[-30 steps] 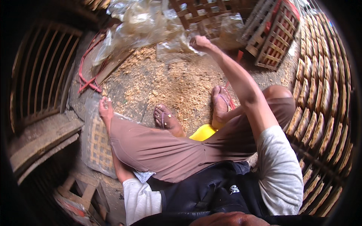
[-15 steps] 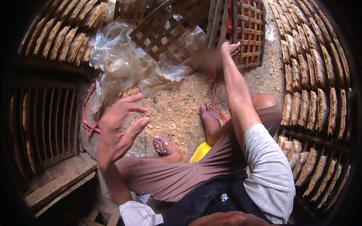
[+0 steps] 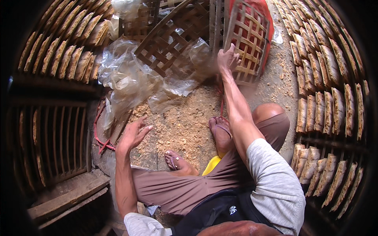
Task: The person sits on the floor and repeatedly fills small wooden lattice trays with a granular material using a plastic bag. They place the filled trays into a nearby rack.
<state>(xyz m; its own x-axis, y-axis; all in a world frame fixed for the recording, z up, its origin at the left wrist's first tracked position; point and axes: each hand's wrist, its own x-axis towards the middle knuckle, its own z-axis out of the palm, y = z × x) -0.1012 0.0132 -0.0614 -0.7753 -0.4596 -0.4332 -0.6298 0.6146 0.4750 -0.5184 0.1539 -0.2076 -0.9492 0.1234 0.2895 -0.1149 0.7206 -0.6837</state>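
Note:
My right hand [image 3: 229, 59] is closed on the near left edge of an upright woven crate [image 3: 252, 41] with red material inside, at the upper middle right. Beside it leans a dark woven lattice panel [image 3: 167, 49], with crumpled clear plastic sheets [image 3: 124, 72] under and around it. My left hand [image 3: 134, 131] is open, fingers loosely bent, above the crumb-strewn floor [image 3: 179, 129] near a red cord [image 3: 103, 143]. Nothing shows in its fingers. A yellow object [image 3: 212, 164] lies beneath my crossed legs, beside my sandalled feet.
Racks of upright browned slabs [image 3: 328, 74] curve along the right side, and more stand in a rack [image 3: 65, 59] at the upper left. A slatted rack [image 3: 59, 141] with a few slabs is at the left, above a wooden ledge [image 3: 69, 196].
My left hand has risen from low at the left and swung inward. My right hand has reached the crate, which has shifted slightly toward me. The view has turned and shifted.

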